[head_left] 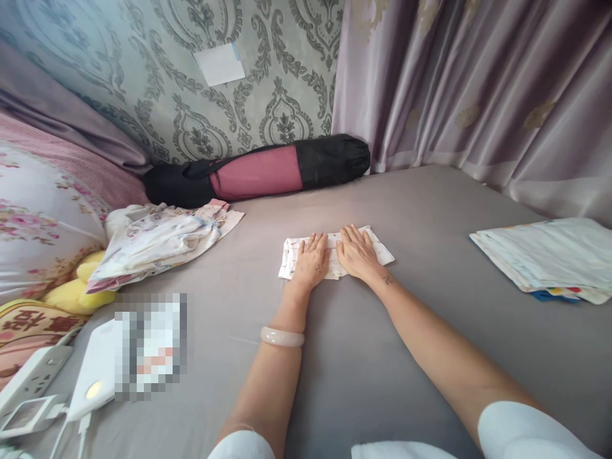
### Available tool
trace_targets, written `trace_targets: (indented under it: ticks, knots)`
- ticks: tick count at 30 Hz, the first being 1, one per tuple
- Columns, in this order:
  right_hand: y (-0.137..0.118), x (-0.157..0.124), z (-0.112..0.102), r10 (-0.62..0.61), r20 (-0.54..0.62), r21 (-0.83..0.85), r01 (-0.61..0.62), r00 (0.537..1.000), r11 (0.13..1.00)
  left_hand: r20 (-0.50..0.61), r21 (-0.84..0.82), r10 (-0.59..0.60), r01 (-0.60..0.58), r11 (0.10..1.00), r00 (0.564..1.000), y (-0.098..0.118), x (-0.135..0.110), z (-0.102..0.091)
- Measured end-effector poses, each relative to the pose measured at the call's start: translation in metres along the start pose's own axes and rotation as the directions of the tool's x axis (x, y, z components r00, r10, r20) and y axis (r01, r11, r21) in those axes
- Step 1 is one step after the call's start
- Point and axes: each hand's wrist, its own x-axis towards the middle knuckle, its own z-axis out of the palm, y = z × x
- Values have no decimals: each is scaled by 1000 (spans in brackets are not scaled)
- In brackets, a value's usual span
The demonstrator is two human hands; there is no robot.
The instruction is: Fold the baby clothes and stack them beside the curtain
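Observation:
A small white printed cloth (335,270), folded into a flat rectangle, lies on the grey bed sheet (354,357) in front of me. My left hand (312,260) rests flat on its left half, fingers stretched out and pointing away. On the right half my right hand (356,254) presses flat, palm down, with fingers extended. Both palms touch the cloth and neither hand grips it. The cloth's far edge and its two ends show around the hands; the parts under the palms are hidden.
Folded light cloths (549,255) form a stack at the right. Crumpled printed clothing (167,239) lies at the left beside a floral pillow (43,223). Nearer are a white power bank (98,360) and a power strip (38,379). A black and pink long bag (258,172) lies along the wall.

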Motion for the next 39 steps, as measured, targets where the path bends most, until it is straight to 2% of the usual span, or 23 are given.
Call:
trace_targets:
  ticks: [7, 15, 21, 26, 35, 39]
  knots:
    - [7, 1, 7, 55, 52, -12, -55, 997, 998, 13, 7, -5, 5, 1000, 1000, -4, 0, 8]
    - [9, 3, 8, 59, 65, 17, -61, 996, 998, 29, -8, -12, 12, 1000, 1000, -1, 0, 3]
    - [21, 6, 7, 147, -49, -26, -149, 988, 989, -52, 35, -52, 53, 998, 997, 0, -1, 0]
    - [26, 7, 9, 192, 19, -22, -191, 981, 981, 0, 45, -81, 81, 996, 997, 0, -2, 1]
    - [24, 7, 6, 208, 61, -53, -204, 976, 977, 69, 298, -89, 65, 952, 994, 4, -4, -2]
    - [28, 7, -1, 234, 31, -61, -231, 972, 971, 16, 373, -128, 113, 921, 992, 3, -3, -5]
